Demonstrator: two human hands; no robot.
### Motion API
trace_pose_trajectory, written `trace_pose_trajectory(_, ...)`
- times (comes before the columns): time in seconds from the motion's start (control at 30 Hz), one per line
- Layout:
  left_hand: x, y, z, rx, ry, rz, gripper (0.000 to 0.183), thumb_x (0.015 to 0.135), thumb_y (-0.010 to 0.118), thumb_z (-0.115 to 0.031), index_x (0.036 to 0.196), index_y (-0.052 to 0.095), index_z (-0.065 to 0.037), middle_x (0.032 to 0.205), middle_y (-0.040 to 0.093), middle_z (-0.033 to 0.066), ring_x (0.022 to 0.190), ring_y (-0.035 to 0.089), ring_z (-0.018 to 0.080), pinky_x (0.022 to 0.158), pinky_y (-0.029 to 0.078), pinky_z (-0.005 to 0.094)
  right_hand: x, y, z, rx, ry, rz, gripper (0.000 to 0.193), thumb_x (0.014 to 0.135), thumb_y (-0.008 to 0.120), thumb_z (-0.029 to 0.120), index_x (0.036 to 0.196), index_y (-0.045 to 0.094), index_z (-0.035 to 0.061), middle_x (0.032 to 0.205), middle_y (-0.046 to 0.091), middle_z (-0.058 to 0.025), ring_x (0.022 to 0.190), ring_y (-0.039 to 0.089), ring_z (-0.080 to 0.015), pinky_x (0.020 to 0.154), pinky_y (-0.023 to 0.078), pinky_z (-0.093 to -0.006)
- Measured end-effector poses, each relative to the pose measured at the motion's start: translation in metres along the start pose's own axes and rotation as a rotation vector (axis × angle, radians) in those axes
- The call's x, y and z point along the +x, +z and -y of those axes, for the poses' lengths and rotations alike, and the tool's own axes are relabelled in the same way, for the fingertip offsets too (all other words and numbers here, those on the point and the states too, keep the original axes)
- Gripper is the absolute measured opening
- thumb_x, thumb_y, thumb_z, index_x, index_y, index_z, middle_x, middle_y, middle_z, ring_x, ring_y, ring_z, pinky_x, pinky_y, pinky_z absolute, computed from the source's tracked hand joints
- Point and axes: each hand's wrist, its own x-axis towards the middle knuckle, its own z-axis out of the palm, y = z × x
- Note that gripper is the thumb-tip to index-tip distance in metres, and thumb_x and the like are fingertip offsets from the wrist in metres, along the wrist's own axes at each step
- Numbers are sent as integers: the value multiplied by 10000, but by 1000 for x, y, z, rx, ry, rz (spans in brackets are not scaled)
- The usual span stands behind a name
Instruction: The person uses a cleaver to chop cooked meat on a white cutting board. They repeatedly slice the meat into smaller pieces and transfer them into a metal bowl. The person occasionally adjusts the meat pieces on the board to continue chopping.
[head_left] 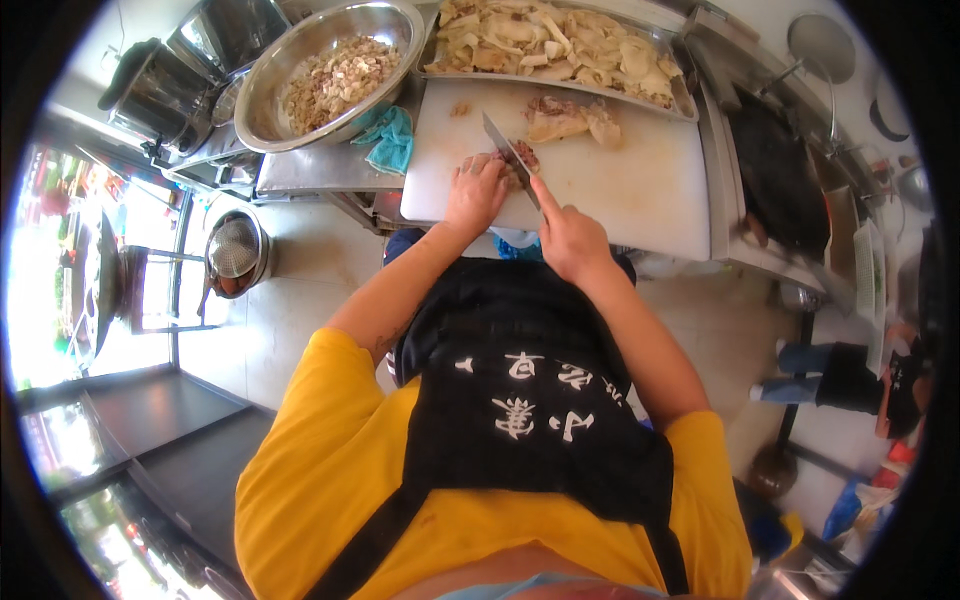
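On a white cutting board (pixel 640 195), the right hand (pixel 573 242) clasps a knife (pixel 510 156) while the left hand (pixel 477 192), fingers bunched, presses reddish meat (pixel 527 155) beside the blade; likely soft and slippery, it is best pinned with curled fingertips.

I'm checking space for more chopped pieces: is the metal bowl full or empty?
Neither, it's partly filled: chopped pieces are heaped in the bowl, with bare metal wall showing on the left.
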Motion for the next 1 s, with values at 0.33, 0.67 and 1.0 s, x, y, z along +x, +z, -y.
trace_pose_trajectory(0.33, -11, -10, 2, -33, 33, -13, 275, 966, 706, -157, 1219, 658, -61, 1240, 657, 140, 1191, 597, 408, 996, 471, 529, -3, -2, 10, 41, -52, -88, 688, 1010, 602, 197, 1669, 409, 239, 901, 690, -223, 760, 697, -440, 704, 569, -553)
trace_pose_trajectory(0.67, -19, -12, 4, -45, 53, -65, 193, 947, 703, -101, 1131, 661, -65, 1157, 646, 153, 1118, 593, 424, 968, 472, 524, -7, -1, 18, 37, -77, -90, 701, 1002, 607, 183, 1671, 403, 233, 899, 690, -215, 744, 691, -432, 694, 563, -552)
trace_pose_trajectory(1.0, -23, -11, 6, -33, -1, -74, 144, 948, 701, -94, 1090, 695, -74, 1118, 670, 144, 1097, 598, 410, 953, 477, 520, -6, 3, 21, 11, -81, 44, 723, 992, 645, 199, 1671, 401, 235, 899, 688, -202, 747, 698, -421, 695, 565, -543)
